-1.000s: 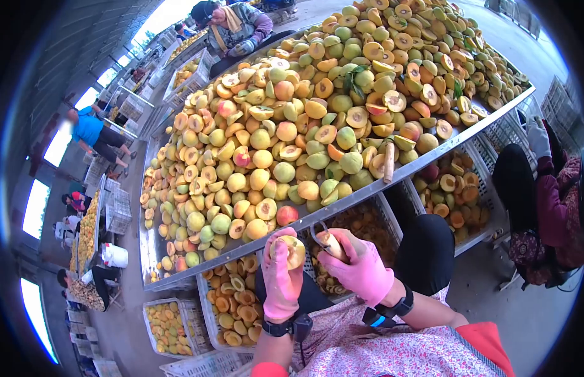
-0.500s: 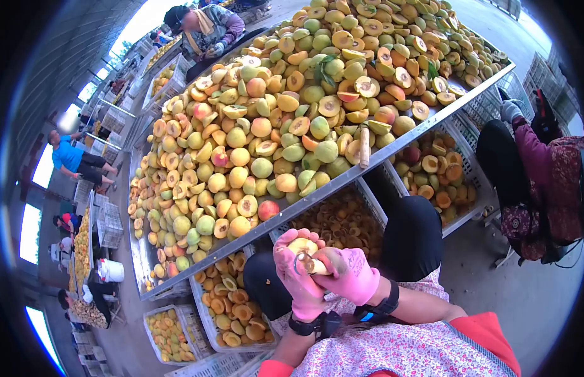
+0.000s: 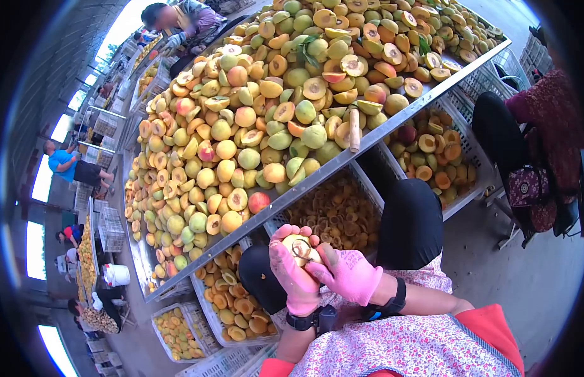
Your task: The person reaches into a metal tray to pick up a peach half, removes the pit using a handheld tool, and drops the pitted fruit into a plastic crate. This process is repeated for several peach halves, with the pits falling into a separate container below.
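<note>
My left hand, in a pink glove, is wrapped round a cut peach half with its pale cut face up. Beside it my right hand, also pink-gloved, is closed on a small tool with a ring-shaped metal end; the ring lies on the peach's cut face, and the handle is mostly hidden by my fingers. Both hands are above my lap, in front of the metal table's rim. A wooden handle rests on that rim among whole and halved peaches.
Below the table stand a crate of small peach pieces, a crate of peach halves and another at the right. One person works across the table; another sits at the right. A white bucket stands left.
The ring end has moved from the peach's edge onto its cut face, and my right hand has turned. The view has shifted slightly. The person across the table has leaned and moved their hands.
</note>
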Demonstrator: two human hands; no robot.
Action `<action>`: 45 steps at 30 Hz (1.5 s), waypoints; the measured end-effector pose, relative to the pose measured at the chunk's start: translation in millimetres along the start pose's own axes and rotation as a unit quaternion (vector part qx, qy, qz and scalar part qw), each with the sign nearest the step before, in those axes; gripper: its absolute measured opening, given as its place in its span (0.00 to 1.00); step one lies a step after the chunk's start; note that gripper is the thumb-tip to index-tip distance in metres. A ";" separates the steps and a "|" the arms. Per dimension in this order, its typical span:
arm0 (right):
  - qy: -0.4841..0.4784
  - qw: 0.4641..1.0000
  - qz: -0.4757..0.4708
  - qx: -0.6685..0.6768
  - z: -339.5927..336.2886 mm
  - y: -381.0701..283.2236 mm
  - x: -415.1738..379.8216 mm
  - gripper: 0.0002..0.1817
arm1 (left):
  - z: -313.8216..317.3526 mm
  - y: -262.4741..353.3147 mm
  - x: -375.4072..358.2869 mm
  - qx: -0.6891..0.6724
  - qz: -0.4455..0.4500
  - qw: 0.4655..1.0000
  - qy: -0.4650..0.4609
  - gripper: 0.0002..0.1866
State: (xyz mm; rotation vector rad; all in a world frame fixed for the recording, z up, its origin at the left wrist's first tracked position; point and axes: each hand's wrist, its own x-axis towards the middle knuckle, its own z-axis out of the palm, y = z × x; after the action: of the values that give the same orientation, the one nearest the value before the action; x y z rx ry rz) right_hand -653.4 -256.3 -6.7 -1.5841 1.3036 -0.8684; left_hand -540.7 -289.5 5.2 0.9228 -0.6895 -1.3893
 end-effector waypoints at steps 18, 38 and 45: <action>-0.122 0.985 0.045 0.109 4.7 9.9 -5.0 0.22 | -11.4 -2.9 -7.7 0.133 0.040 0.990 0.003 0.28; -0.389 0.604 0.169 0.674 -17.0 34.9 -9.7 0.22 | -3.1 4.6 -12.8 -0.116 -0.167 0.978 -0.045 0.29; -0.252 0.668 0.117 0.690 -24.1 64.0 -8.4 0.25 | -48.1 10.6 -5.0 -0.073 -0.031 0.997 0.016 0.31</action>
State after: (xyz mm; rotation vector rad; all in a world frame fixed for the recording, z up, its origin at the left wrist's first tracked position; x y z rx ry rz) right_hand -700.2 -256.6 -57.3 -0.3072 0.1502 -0.7921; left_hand -494.6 -278.6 -9.1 0.8542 -0.5322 -1.4569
